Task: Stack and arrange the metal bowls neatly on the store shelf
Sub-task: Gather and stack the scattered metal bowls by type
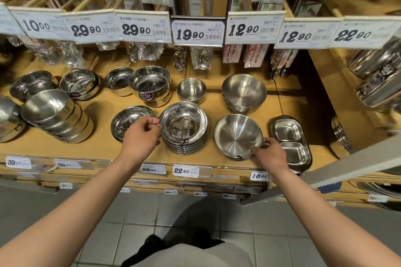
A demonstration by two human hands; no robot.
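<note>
Left hand (141,134) pinches the rim of the stack of shiny bowls (184,131) at the shelf front, fingers curled; right hand (268,155) grips the near rim of the tilted matte bowl (237,135), just beside the divided tray (290,143). Risks, as I judge them: the tilted bowl could slip from a rim-only hold and knock the tray; a tug on the stack could slide its top bowl askew or off the edge. Wooden shelf (104,110) carries more bowls behind, price tags (186,171) along its lip, packaged cutlery (201,58) hanging above; grey tiled floor (138,212) below.
</note>
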